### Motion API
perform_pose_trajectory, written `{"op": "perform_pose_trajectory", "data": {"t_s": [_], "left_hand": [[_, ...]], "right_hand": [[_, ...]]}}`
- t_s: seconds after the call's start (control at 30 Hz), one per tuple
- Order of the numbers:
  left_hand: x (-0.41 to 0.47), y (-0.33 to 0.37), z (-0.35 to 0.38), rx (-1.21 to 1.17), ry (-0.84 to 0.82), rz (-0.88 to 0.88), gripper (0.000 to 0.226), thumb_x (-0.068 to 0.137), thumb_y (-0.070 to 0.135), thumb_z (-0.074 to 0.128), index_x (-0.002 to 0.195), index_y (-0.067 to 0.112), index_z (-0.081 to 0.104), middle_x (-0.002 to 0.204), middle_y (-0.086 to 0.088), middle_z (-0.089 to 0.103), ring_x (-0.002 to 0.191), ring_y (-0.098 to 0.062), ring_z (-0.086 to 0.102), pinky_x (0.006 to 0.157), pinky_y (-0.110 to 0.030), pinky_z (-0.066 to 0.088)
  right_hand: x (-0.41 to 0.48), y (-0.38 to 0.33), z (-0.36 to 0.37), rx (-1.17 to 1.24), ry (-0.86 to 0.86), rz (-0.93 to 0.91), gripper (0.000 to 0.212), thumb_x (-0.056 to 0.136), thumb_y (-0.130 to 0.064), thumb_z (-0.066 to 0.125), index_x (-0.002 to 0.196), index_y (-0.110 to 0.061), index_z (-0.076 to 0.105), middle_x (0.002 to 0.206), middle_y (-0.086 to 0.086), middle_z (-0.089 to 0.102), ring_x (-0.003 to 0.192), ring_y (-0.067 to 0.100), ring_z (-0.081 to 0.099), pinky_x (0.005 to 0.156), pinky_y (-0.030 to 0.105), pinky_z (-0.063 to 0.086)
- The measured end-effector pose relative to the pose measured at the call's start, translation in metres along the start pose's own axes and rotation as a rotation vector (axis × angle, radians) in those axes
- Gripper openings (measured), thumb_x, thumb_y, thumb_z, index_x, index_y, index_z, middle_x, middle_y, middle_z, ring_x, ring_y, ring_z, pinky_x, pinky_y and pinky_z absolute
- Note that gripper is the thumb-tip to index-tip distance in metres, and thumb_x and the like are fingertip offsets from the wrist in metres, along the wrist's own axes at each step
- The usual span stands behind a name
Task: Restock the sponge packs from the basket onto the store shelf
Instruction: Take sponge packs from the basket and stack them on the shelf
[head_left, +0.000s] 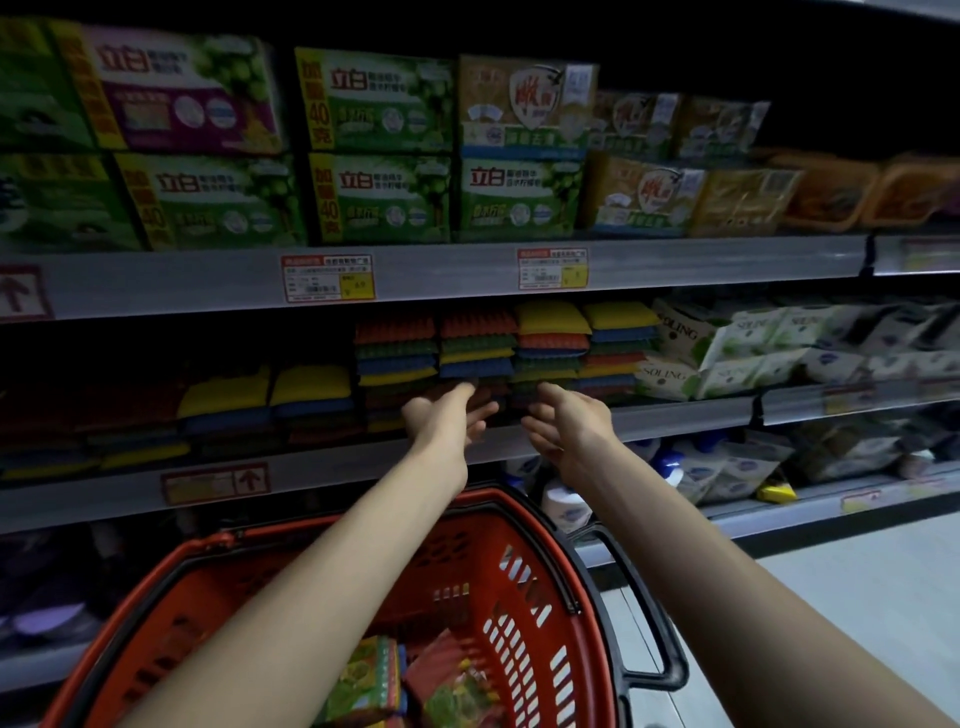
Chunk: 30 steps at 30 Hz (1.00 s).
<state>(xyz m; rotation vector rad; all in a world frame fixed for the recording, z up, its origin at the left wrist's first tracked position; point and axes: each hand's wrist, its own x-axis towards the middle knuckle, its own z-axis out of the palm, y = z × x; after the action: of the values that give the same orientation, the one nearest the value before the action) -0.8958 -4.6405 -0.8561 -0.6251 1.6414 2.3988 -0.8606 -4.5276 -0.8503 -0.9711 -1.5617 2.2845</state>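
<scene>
Stacks of multicoloured sponge packs (478, 353) stand on the middle shelf (675, 415). Both my arms reach out to that shelf. My left hand (452, 413) is at the foot of a stack with its fingers stretched forward against the dark lower packs. My right hand (563, 423) is just to its right, fingers relaxed and loosely curled, holding nothing. Below my arms sits the red basket (519, 571), and a few sponge packs (379, 680) lie at its bottom.
Green and gold soap boxes (379, 145) fill the upper shelf above price tags (328, 278). White refill pouches (743, 348) stand right of the sponges. More yellow and blue sponge packs (270, 400) lie to the left. Pale floor shows at the lower right.
</scene>
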Motion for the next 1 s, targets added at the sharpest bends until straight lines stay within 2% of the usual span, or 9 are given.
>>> {"op": "perform_pose_trajectory", "data": {"t_s": [0.1,0.17,0.23,0.33,0.43,0.53,0.73,0.87,1.0], "left_hand": [[0.002,-0.001,0.003,0.007,0.015,-0.002,0.033,0.097,0.008,0.066,0.124,-0.001,0.049,0.107,-0.018,0.071,0.063,-0.017,0.076,0.042,-0.023,0.053],[0.001,-0.002,0.002,0.024,0.020,0.007,0.034,0.096,0.009,0.067,0.124,-0.001,0.050,0.104,-0.016,0.071,0.066,-0.018,0.077,0.043,-0.023,0.053],[-0.003,-0.003,-0.002,0.064,0.006,0.032,0.025,0.096,0.011,0.067,0.114,0.000,0.053,0.095,-0.012,0.072,0.075,-0.022,0.078,0.051,-0.026,0.054],[-0.013,-0.004,-0.017,0.206,-0.074,0.130,0.009,0.096,0.014,0.069,0.094,0.006,0.066,0.091,-0.010,0.077,0.077,-0.020,0.077,0.064,-0.029,0.057],[-0.021,-0.002,-0.044,0.384,-0.142,0.264,0.011,0.097,0.020,0.069,0.101,0.012,0.075,0.087,-0.003,0.079,0.078,-0.015,0.077,0.070,-0.028,0.059],[-0.035,0.007,-0.077,0.556,-0.199,0.403,0.009,0.097,0.019,0.068,0.098,0.018,0.077,0.086,0.001,0.078,0.079,-0.010,0.075,0.072,-0.027,0.058],[-0.053,0.025,-0.158,0.893,-0.278,0.607,0.009,0.097,0.027,0.068,0.100,0.033,0.073,0.099,0.014,0.073,0.094,-0.005,0.069,0.085,-0.028,0.054],[-0.070,0.023,-0.215,1.027,-0.254,0.626,0.013,0.097,0.027,0.068,0.107,0.034,0.071,0.103,0.018,0.069,0.094,0.003,0.064,0.083,-0.023,0.053],[-0.079,0.014,-0.251,1.175,-0.242,0.709,0.020,0.094,0.028,0.071,0.113,0.032,0.069,0.109,0.016,0.065,0.102,-0.003,0.061,0.087,-0.023,0.046]], "right_hand": [[0.001,0.002,-0.004,-0.003,-0.051,0.008,0.006,0.103,-0.012,0.059,0.099,-0.007,0.058,0.046,-0.001,0.051,0.035,0.010,0.044,0.035,0.020,0.029],[0.001,0.004,-0.005,0.009,-0.077,0.016,0.003,0.103,-0.009,0.058,0.101,-0.007,0.057,0.036,-0.006,0.040,0.026,0.006,0.031,0.031,0.017,0.021],[-0.003,0.004,-0.007,-0.022,-0.104,0.016,0.003,0.102,-0.007,0.059,0.103,-0.004,0.059,0.037,-0.006,0.038,0.027,0.007,0.029,0.034,0.017,0.019],[-0.013,0.005,-0.007,-0.133,-0.151,-0.010,0.008,0.100,-0.008,0.064,0.105,-0.003,0.061,0.049,-0.001,0.044,0.038,0.011,0.035,0.041,0.022,0.023],[-0.026,0.007,-0.007,-0.198,-0.210,-0.046,0.008,0.099,-0.009,0.066,0.104,-0.004,0.063,0.059,0.002,0.047,0.044,0.012,0.040,0.043,0.022,0.027],[-0.044,0.011,-0.006,-0.336,-0.251,-0.117,0.014,0.096,-0.016,0.071,0.104,-0.004,0.067,0.069,0.003,0.058,0.052,0.011,0.054,0.047,0.021,0.040],[-0.083,0.028,-0.002,-0.778,-0.401,-0.372,0.032,0.089,-0.039,0.077,0.113,-0.018,0.071,0.105,0.001,0.074,0.094,0.013,0.071,0.085,0.032,0.058],[-0.103,0.051,-0.006,-1.035,-0.472,-0.469,0.050,0.086,-0.047,0.077,0.128,-0.022,0.066,0.124,0.001,0.070,0.112,0.016,0.066,0.096,0.041,0.056],[-0.113,0.078,-0.015,-1.277,-0.485,-0.600,0.060,0.087,-0.049,0.075,0.138,-0.022,0.061,0.135,0.000,0.061,0.121,0.018,0.060,0.101,0.029,0.048]]}}
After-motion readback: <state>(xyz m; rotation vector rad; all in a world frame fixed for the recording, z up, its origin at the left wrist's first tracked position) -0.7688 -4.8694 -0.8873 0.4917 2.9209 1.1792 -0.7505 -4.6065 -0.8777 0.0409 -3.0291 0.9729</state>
